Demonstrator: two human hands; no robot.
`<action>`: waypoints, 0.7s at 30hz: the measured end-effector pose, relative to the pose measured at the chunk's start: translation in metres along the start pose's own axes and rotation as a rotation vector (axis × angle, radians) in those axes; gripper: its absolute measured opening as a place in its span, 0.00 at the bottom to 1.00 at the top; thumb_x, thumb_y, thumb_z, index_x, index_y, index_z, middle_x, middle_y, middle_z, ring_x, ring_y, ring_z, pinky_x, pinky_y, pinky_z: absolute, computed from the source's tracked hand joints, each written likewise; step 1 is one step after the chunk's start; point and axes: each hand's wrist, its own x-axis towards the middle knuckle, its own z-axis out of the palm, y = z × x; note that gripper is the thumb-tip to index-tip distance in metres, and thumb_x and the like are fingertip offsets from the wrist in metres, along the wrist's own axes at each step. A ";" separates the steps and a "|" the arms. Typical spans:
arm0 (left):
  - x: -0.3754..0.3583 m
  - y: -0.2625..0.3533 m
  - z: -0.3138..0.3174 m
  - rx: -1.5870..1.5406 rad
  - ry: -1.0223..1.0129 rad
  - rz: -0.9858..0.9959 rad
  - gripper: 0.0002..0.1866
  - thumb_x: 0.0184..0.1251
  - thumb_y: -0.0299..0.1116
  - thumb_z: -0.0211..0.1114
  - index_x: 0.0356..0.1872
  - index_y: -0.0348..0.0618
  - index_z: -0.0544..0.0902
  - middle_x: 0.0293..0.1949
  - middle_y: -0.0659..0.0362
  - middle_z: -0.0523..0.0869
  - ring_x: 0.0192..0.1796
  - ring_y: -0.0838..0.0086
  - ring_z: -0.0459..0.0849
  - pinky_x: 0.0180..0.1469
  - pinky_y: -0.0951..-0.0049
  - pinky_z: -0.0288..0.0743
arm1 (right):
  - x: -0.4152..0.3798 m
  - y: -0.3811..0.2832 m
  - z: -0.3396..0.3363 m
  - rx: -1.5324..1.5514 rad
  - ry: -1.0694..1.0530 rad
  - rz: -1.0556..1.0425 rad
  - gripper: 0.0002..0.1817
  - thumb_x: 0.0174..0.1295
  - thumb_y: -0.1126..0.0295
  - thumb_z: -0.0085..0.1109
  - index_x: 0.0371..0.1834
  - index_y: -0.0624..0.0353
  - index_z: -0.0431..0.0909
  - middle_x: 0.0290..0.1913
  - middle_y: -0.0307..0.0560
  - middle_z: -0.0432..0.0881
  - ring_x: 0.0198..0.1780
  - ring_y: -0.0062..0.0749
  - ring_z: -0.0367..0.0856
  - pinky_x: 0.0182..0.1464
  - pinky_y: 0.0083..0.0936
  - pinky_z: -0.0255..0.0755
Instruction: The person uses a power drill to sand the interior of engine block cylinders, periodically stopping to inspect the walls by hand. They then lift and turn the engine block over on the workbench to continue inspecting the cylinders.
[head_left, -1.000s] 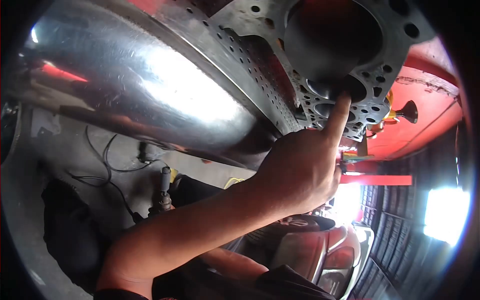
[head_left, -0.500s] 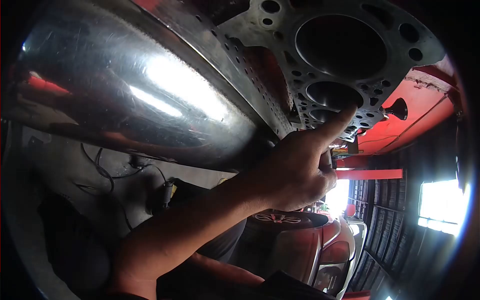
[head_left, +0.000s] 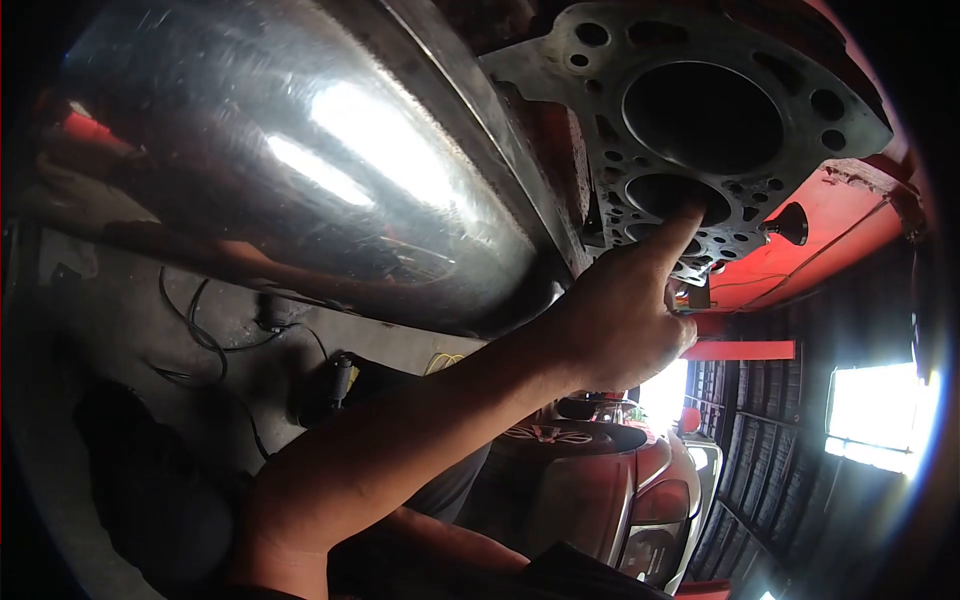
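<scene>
The right hand (head_left: 625, 325) is pointing toward one o'clock, its forearm (head_left: 430, 430) slanting in from seven. The straight index finger (head_left: 678, 238) is overlapping a bore (head_left: 658, 192) of the engine block (head_left: 755, 172), sitting at one o'clock; whether the folded fingers are gripping anything, I cannot tell.

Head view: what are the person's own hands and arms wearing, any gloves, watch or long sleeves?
The left hand is bare: no glove, and no ring or watch shows. The left forearm and right forearm are bare too. The sleeves are dark, too dim for markings. The right hand is hidden.
</scene>
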 end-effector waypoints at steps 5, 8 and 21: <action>-0.001 -0.003 0.000 -0.105 -0.054 0.063 0.49 0.67 0.21 0.63 0.85 0.41 0.45 0.31 0.58 0.83 0.33 0.79 0.81 0.40 0.73 0.80 | 0.013 -0.025 -0.001 -0.030 0.021 -0.029 0.32 0.60 0.69 0.75 0.66 0.65 0.73 0.57 0.50 0.85 0.58 0.37 0.84 0.63 0.35 0.77; -0.005 0.001 -0.004 -0.060 -0.104 0.027 0.51 0.65 0.20 0.63 0.86 0.44 0.44 0.30 0.60 0.82 0.32 0.80 0.80 0.40 0.73 0.80 | 0.014 -0.030 0.000 -0.041 0.030 -0.036 0.32 0.60 0.70 0.75 0.66 0.65 0.73 0.57 0.49 0.85 0.57 0.37 0.84 0.64 0.35 0.77; -0.020 -0.016 0.020 0.157 0.109 0.189 0.53 0.62 0.18 0.63 0.85 0.37 0.39 0.28 0.55 0.85 0.31 0.75 0.85 0.40 0.72 0.79 | -0.022 0.012 -0.014 -0.127 0.076 0.016 0.32 0.59 0.72 0.75 0.67 0.64 0.73 0.57 0.47 0.85 0.57 0.36 0.83 0.64 0.34 0.77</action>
